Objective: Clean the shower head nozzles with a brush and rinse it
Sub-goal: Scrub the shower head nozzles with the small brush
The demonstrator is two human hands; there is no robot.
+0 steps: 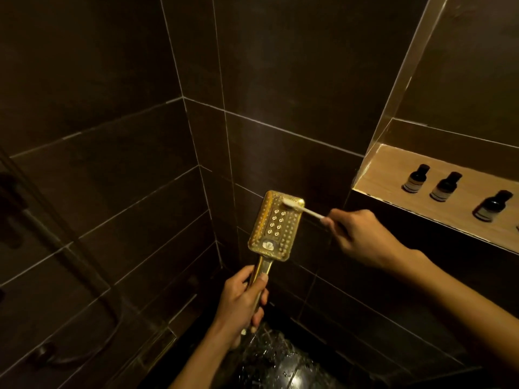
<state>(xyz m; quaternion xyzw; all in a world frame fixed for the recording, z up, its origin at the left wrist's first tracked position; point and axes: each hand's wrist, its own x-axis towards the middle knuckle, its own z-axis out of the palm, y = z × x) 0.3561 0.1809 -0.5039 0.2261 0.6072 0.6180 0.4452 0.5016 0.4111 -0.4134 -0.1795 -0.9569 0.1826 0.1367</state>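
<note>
1. The left forearm enters from the near bottom edge and rises toward the far wall. The left hand (238,301) sits directly below the shower head (276,226).
2. The left hand's fingers and thumb are curled round the gold handle (264,269). The thumb lies up along the handle, close to the neck.
3. The shower head is rectangular and gold. It stands upright, tilted slightly right, with its nozzle face toward the viewer, at the centre of the scene in front of the tiled wall (280,80).
4. The right forearm enters from the right edge and reaches left. The right hand (362,237) is just right of the shower head, level with its upper half.
5. The right hand's fingers are closed on the rear of the white brush (304,211), and that part of the brush is hidden inside the grip. The brush tip rests on the top right corner of the nozzle face.
6. The niche shelf (393,178) lies right of and above the right hand, apart from it. Three dark bottles (446,186) stand on it, spaced apart.
7. Open room extends left of the shower head as far as the dark hose (70,242), which is well apart. The wet floor (280,366) lies below the left hand.
</note>
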